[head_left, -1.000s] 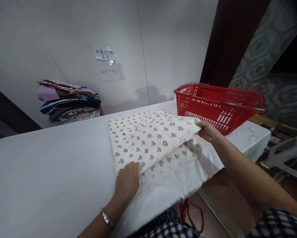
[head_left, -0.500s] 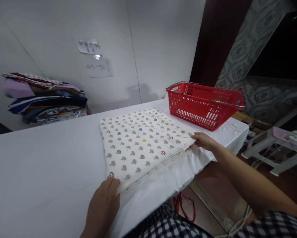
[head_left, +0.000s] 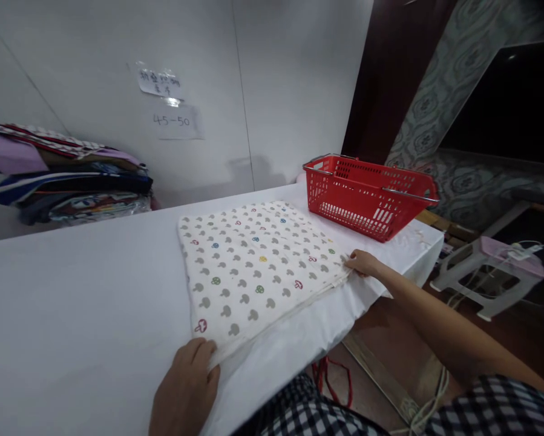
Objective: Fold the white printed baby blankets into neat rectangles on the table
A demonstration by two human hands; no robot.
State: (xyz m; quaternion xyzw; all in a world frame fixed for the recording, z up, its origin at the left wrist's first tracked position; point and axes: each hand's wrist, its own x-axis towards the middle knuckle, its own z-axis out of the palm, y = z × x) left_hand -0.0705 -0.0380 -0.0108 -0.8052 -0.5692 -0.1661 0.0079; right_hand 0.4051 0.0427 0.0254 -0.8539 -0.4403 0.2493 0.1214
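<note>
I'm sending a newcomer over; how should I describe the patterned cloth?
Find the white-covered table, then the red basket on it. Just left of the basket, the cloth lies flat, its near corners at the left hand and right hand. Unlike the plain tabletop, it's printed with grey mushrooms and a few coloured ones.

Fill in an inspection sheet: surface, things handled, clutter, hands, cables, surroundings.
Surface: white-covered table, wrinkled along its near edge.
Things handled: mushroom-print cloth, lying flat, layers showing at its near edge.
Clutter: red basket at the table's right end; clothes pile at back left.
Hands: left hand on the cloth's near left corner; right hand pinching its near right corner.
Cables: pale cables near the floor, others by the stool.
Surroundings: two paper notes on the wall; dark panel at right.
</note>
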